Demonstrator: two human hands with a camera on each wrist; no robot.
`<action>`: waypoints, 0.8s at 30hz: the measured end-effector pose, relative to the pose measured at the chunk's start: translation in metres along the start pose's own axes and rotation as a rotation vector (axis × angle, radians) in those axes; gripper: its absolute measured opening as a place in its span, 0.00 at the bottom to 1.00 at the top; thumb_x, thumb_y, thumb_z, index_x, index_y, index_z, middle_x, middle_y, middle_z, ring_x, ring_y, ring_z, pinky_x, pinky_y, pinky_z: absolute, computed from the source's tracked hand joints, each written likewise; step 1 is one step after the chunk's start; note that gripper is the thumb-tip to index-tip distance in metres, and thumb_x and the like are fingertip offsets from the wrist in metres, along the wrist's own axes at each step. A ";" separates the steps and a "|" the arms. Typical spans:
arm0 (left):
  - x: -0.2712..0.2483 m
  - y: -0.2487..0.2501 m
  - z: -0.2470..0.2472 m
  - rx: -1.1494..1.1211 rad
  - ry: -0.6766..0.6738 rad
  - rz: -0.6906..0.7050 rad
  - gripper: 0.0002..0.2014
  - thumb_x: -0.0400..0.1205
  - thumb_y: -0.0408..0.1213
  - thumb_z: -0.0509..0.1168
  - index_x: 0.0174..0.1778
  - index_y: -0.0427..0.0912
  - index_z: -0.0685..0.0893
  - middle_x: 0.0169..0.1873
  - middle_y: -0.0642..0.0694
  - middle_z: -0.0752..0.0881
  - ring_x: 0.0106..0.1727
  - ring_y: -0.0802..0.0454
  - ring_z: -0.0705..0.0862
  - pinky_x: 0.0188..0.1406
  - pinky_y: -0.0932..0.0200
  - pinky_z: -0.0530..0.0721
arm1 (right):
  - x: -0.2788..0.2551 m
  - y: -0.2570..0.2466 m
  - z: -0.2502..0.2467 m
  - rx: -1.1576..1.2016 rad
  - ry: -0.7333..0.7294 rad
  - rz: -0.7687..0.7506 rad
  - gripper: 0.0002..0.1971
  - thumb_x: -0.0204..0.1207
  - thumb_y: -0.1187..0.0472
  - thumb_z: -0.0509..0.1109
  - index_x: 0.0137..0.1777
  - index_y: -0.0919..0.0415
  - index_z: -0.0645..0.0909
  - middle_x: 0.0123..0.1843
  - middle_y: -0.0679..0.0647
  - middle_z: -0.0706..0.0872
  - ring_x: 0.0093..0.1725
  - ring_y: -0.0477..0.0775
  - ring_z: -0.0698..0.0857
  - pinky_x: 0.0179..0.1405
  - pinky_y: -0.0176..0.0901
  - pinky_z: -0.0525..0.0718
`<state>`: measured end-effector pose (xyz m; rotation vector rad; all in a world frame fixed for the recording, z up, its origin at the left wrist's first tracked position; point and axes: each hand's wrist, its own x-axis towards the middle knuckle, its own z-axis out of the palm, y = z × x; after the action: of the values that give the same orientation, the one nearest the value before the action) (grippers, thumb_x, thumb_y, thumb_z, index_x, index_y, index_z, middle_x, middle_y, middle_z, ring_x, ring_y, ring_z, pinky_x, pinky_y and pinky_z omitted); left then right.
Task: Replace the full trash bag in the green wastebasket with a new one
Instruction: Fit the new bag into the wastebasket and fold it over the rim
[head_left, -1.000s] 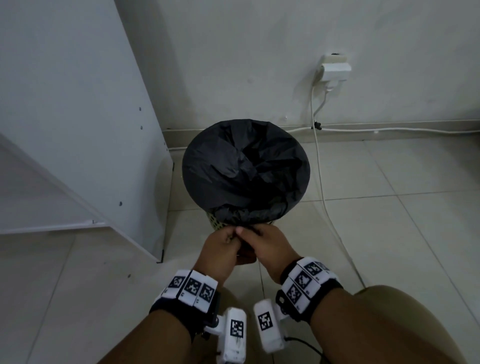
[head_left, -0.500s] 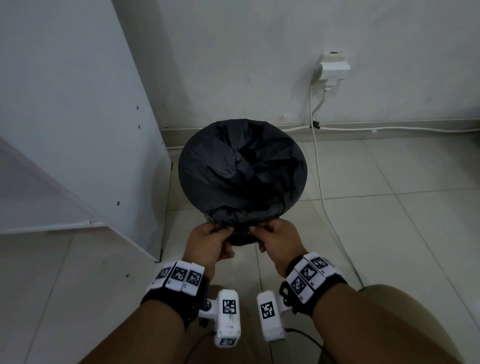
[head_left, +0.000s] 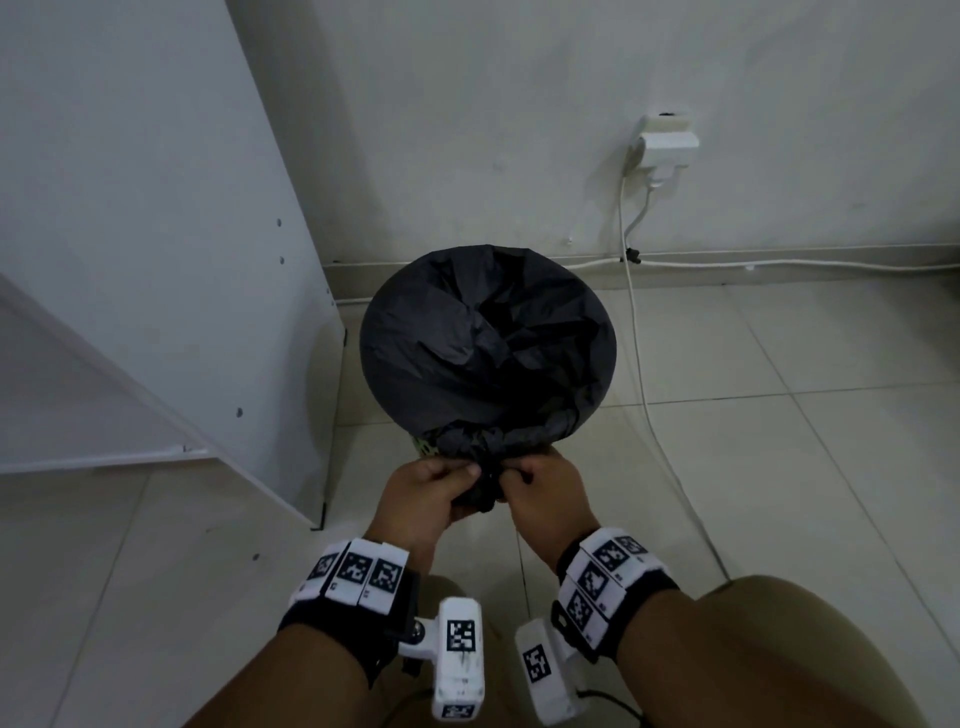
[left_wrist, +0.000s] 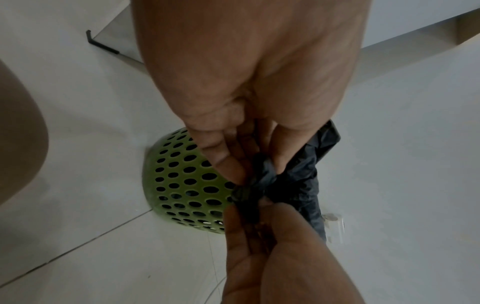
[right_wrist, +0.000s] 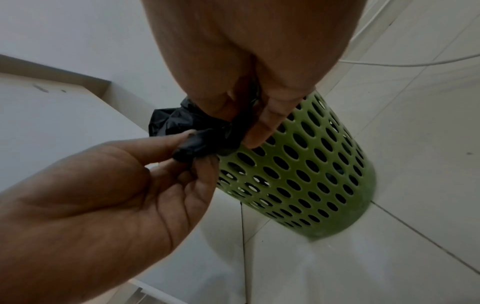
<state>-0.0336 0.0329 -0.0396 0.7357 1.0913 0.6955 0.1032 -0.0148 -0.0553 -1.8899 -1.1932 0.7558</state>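
I've got my left hand and right hand close together at 6 o'clock of the green wastebasket, both pinching the knotted wad of the black trash bag, which sits stretched over the rim with the basket standing on the floor by the wall. It's thin, soft film, slick and crinkly, so I judge it tears if I yank. It's probably light, though I can't see what's inside. Best hold is right here on the bunched knot, where layers double up, fingertips tight.
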 end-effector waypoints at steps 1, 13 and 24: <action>-0.001 0.000 0.001 -0.025 -0.013 0.001 0.08 0.84 0.25 0.66 0.53 0.25 0.88 0.48 0.29 0.92 0.44 0.42 0.93 0.41 0.55 0.91 | -0.001 -0.002 0.000 0.030 -0.028 0.003 0.14 0.72 0.60 0.64 0.25 0.60 0.78 0.28 0.53 0.79 0.30 0.49 0.76 0.30 0.41 0.69; 0.008 0.003 0.000 0.215 0.052 0.086 0.06 0.81 0.32 0.73 0.47 0.31 0.90 0.36 0.33 0.92 0.32 0.44 0.91 0.31 0.57 0.87 | -0.003 -0.011 -0.007 0.364 -0.221 0.159 0.10 0.80 0.69 0.64 0.45 0.70 0.87 0.36 0.59 0.86 0.35 0.46 0.81 0.38 0.41 0.79; 0.013 -0.004 -0.006 0.389 0.084 0.185 0.04 0.77 0.37 0.78 0.43 0.41 0.94 0.38 0.46 0.94 0.37 0.59 0.90 0.34 0.66 0.83 | 0.007 -0.004 -0.004 0.302 0.037 0.248 0.06 0.67 0.63 0.77 0.30 0.56 0.90 0.30 0.52 0.91 0.33 0.50 0.90 0.40 0.53 0.90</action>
<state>-0.0348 0.0420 -0.0508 1.1595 1.2632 0.6817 0.1076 -0.0088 -0.0503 -1.8052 -0.7783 0.9709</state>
